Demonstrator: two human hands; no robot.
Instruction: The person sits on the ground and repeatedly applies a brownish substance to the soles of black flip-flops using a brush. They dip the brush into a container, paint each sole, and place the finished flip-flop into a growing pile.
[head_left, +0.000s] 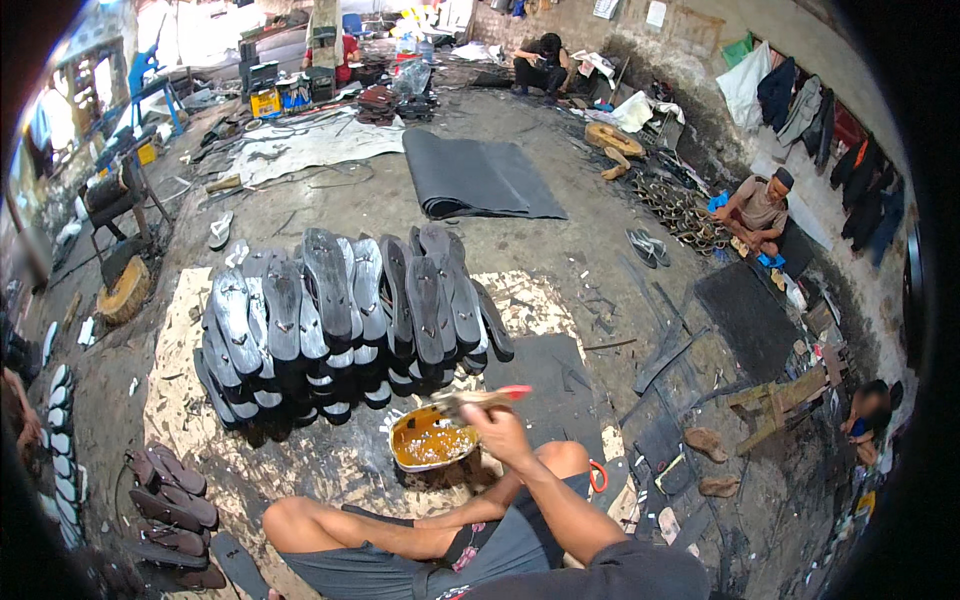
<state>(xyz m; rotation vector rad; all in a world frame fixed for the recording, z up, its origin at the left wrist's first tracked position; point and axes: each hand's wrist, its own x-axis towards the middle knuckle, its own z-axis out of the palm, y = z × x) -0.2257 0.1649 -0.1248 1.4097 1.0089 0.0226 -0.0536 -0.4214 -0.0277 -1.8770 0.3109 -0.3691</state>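
Observation:
My right hand (503, 436) is closed around a brush (485, 399) with a red handle end. The brush is held over a tub (396, 459) of amber, glue-like liquid with pale bits in it, between my crossed legs and the sandals. Its tip lies close to the tub's far rim. A big stack of black and grey thong sandals (325, 285) stands beyond the tub. Only a sliver of my left hand (274, 594) shows at the lower edge, by a dark flat sole (238, 562); its fingers are mostly hidden.
Brown sandals (172, 505) are piled at lower left, near a row of pale-edged sandals (62, 450). Orange-handled scissors (598, 477) lie by my right knee. A folded black sheet (480, 175) lies ahead. Another person (765, 210) sits at right among sandal straps (680, 212).

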